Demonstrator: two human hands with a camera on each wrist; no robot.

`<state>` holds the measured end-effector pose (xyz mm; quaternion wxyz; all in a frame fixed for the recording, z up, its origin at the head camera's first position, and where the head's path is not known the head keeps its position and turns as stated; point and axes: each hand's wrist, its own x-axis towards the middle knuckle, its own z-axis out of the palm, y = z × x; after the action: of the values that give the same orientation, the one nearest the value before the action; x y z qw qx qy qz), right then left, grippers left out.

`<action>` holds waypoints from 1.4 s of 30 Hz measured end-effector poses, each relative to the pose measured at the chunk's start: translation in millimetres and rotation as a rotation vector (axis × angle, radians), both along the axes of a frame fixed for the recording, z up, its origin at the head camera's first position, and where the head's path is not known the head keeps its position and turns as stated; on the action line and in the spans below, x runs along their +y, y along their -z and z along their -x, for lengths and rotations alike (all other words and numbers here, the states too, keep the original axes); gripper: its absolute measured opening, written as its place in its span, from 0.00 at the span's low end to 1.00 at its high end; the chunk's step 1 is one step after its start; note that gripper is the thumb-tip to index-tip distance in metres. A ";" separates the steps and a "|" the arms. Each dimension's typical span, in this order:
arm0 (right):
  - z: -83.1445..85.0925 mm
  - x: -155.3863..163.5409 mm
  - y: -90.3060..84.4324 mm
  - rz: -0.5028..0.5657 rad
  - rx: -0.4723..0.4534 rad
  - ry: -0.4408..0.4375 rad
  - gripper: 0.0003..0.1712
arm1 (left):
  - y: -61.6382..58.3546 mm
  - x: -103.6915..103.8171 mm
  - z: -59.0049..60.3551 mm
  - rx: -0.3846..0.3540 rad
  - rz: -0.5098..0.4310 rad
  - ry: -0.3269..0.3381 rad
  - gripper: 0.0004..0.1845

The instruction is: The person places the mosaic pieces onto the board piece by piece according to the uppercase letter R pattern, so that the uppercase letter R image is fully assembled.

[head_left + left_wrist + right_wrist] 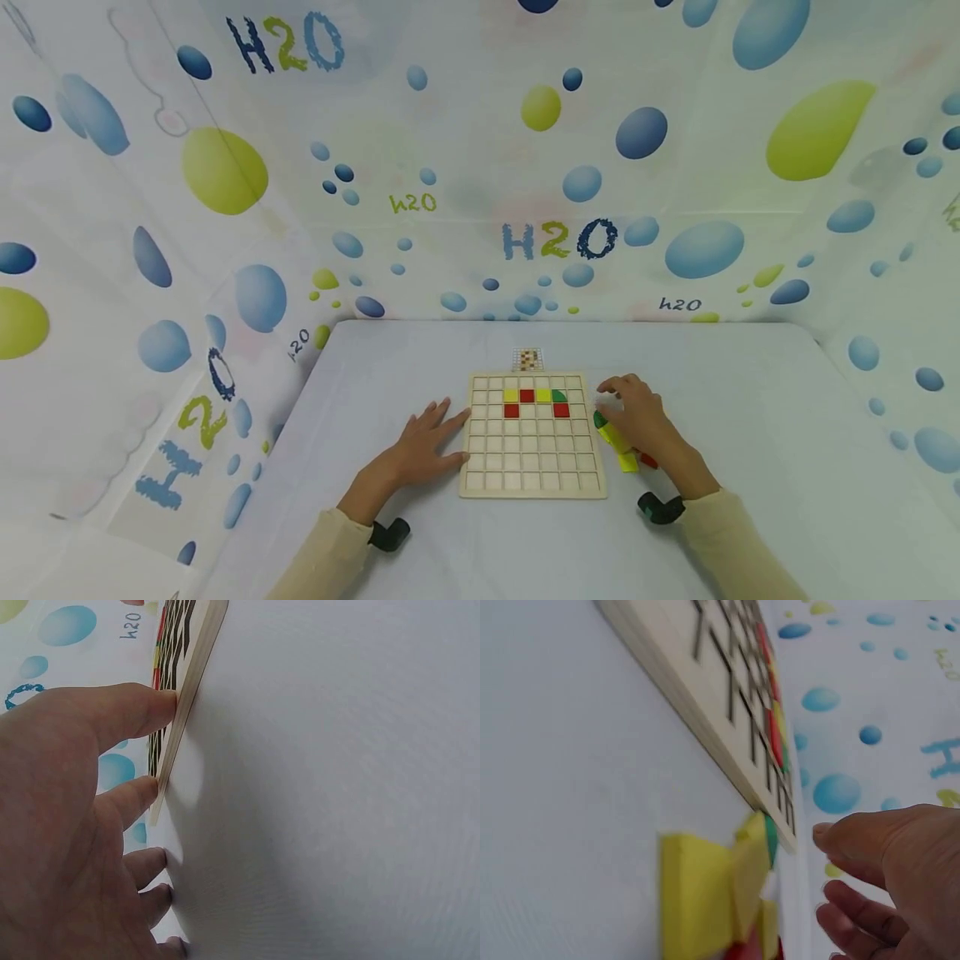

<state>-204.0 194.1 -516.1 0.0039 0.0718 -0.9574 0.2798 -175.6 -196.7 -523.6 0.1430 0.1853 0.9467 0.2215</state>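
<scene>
Head view looks down; both wrist views skim close past the shared board (531,435).

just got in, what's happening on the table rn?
A person sits at a white table with a wooden grid board in front of them. The left hand lies flat, fingertips against the board's left edge. The right hand hovers over a small pile of loose tiles, yellow, green and red, just off the board's right edge; it does not plainly hold one. Six tiles already sit in the board's upper rows. A small pattern card lies beyond the board.
</scene>
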 end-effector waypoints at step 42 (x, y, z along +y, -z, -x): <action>2.7 88.7 13.2 0.053 -0.221 0.074 0.22 | -0.8 1.3 -0.1 -0.002 0.010 -0.012 0.39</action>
<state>-206.7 282.7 -529.3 -0.0893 0.0050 -0.9462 0.3109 -175.5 -195.4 -522.7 0.1436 0.1785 0.9488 0.2177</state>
